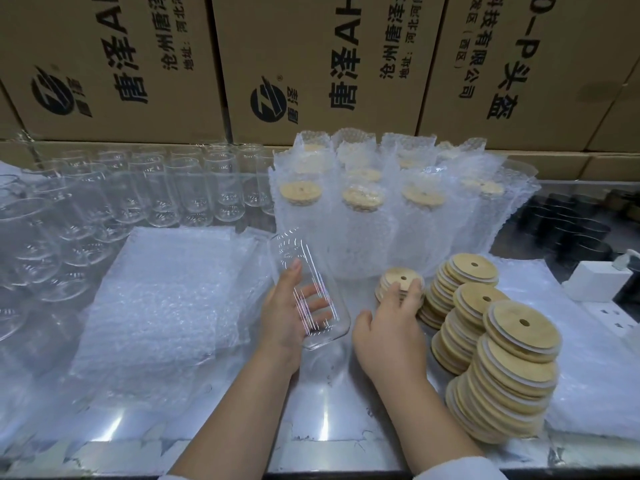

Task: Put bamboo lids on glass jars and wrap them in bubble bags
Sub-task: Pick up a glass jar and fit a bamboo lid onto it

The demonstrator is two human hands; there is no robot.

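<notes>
- My left hand (284, 317) grips one bare glass jar (311, 282), fingers curled round its wall. The jar is tilted, mouth pointing away from me.
- My right hand (388, 330) is spread. Its fingertips (414, 288) rest on the top lid of a short lid stack (398, 277), thumb apart from it.
- Taller bamboo lid stacks (512, 344) stand just right of that hand.
- Flat bubble bags (162, 299) lie left of the jar.
- Lidded, bagged jars (381, 209) stand behind, with unlidded jars (156, 188) at rear left.

The left hand (287, 320) and the right hand (388, 327) are bare, as are the forearms. A white fabric sleeve (460, 467) begins near the right elbow.
</notes>
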